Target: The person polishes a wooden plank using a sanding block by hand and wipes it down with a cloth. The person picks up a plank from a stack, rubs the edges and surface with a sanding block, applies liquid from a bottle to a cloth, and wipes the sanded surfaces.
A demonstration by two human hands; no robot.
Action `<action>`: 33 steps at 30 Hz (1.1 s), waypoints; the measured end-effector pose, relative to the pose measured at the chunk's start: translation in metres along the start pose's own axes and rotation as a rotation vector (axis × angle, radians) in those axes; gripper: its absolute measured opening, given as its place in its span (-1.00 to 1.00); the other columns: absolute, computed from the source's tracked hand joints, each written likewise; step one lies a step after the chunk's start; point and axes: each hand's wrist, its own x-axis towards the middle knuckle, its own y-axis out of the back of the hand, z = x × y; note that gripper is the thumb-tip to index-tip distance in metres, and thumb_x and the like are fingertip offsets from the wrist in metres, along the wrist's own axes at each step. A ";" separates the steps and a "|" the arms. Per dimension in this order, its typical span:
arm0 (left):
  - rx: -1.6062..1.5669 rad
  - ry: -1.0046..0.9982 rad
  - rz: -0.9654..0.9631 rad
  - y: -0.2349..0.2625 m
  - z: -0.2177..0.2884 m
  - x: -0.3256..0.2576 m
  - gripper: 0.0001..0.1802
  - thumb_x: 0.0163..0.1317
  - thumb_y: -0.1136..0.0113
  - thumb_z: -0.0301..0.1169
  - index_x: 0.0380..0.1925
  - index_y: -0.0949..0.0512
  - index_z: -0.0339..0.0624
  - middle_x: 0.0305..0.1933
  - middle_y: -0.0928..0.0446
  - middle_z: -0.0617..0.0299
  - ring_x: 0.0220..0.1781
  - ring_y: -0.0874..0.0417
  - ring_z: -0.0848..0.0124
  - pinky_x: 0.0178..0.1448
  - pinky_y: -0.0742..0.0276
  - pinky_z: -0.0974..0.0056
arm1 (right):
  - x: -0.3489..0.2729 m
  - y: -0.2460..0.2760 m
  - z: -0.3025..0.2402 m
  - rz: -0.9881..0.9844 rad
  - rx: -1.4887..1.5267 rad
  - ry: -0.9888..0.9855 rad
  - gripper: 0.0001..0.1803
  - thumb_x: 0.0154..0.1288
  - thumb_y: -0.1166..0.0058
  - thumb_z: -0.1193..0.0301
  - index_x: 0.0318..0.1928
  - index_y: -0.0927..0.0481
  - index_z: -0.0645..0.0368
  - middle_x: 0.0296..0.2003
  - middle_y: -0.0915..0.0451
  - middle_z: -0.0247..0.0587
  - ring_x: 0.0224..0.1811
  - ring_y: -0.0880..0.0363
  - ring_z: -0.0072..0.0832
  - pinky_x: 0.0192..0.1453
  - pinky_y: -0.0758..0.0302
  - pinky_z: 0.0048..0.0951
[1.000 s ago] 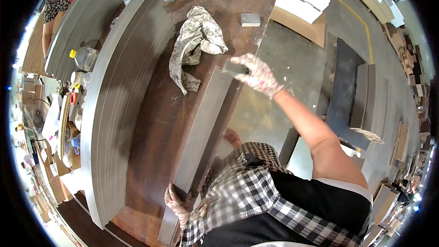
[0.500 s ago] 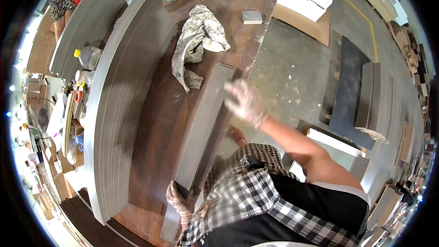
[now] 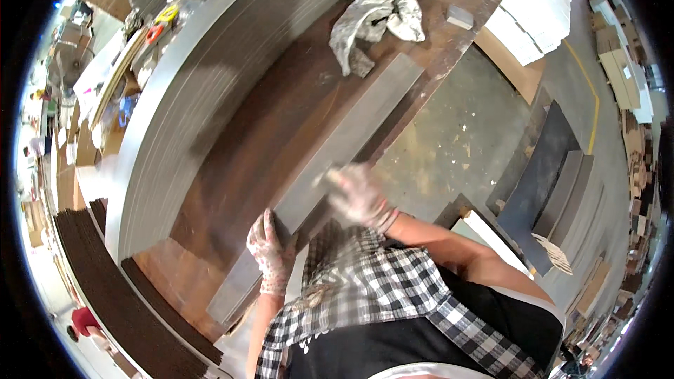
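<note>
Since half a second ago the right hand (image 3: 358,196) has slid back along the long grey board (image 3: 351,142), from near the middle of its length toward the body, and it now sits blurred on the near part of the board. Whether its grip is closed on a pad or cloth or simply pressed flat, I cannot tell. My left hand (image 3: 270,249), gloved like the other, is pressed on the near end of the board with fingers bent, steadying it rather than clasping it. The board lies slantwise along the right edge of the brown desk (image 3: 232,168), its far end near a crumpled grey rag (image 3: 375,17). By my judgement this is a rubbing or wiping pass along the board's face, and the next stroke calls for a firm hold at the near end so the board does not slip off the edge. A small grey block (image 3: 460,17) rests near the far right corner. A tall stack of grey boards (image 3: 189,91) fills the left side, well clear of the stroke.
</note>
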 end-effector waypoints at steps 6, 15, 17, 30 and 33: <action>0.106 0.067 0.218 0.042 -0.083 -0.052 -0.20 -0.02 -0.41 -0.34 0.30 -0.37 -0.17 0.29 -0.43 0.03 0.41 -0.33 0.02 0.51 -0.09 -0.06 | 0.030 0.002 -0.038 0.084 -0.109 -0.012 -0.55 0.14 -0.19 0.39 0.09 -0.53 0.11 -0.10 -0.49 -0.11 0.01 -0.47 -0.27 -0.01 -0.49 -0.20; 0.045 0.505 0.379 0.042 -0.251 -0.195 -0.58 0.30 -0.20 -0.45 0.18 -0.52 -0.15 0.24 -0.45 -0.06 0.27 -0.43 0.04 0.33 -0.36 0.04 | -0.057 -0.127 -0.151 -0.237 -0.041 0.122 -0.51 0.06 -0.25 0.39 0.08 -0.58 -0.01 -0.16 -0.60 -0.20 -0.05 -0.56 -0.28 0.10 -0.52 -0.16; -0.111 0.494 0.398 0.045 -0.261 -0.205 -0.62 0.30 -0.15 -0.53 0.14 -0.54 -0.20 0.18 -0.50 0.01 0.24 -0.45 0.12 0.32 -0.38 0.10 | -0.043 -0.120 -0.158 -0.189 -0.059 0.151 -0.50 0.08 -0.27 0.37 0.10 -0.57 0.01 -0.15 -0.59 -0.18 -0.04 -0.55 -0.24 0.11 -0.52 -0.17; -1.169 0.634 0.108 0.050 -0.368 -0.208 -0.71 0.20 -0.27 -0.43 -0.09 -0.68 -0.32 -0.13 -0.69 0.24 -0.09 -0.62 0.47 0.06 -0.50 0.36 | -0.042 -0.252 -0.272 -0.499 0.016 0.532 -0.46 0.08 -0.23 0.36 0.16 -0.55 0.01 -0.05 -0.58 -0.24 -0.15 -0.54 -0.24 -0.08 -0.51 -0.16; -1.345 0.574 0.026 0.055 -0.380 -0.214 -0.70 0.19 -0.35 -0.41 -0.09 -0.68 -0.31 -0.18 -0.68 0.31 -0.17 -0.59 0.54 -0.04 -0.50 0.39 | -0.044 -0.308 -0.322 -0.639 0.104 0.764 -0.55 0.23 0.01 0.42 0.17 -0.52 0.01 0.17 -0.54 -0.16 -0.10 -0.57 -0.21 -0.09 -0.50 -0.11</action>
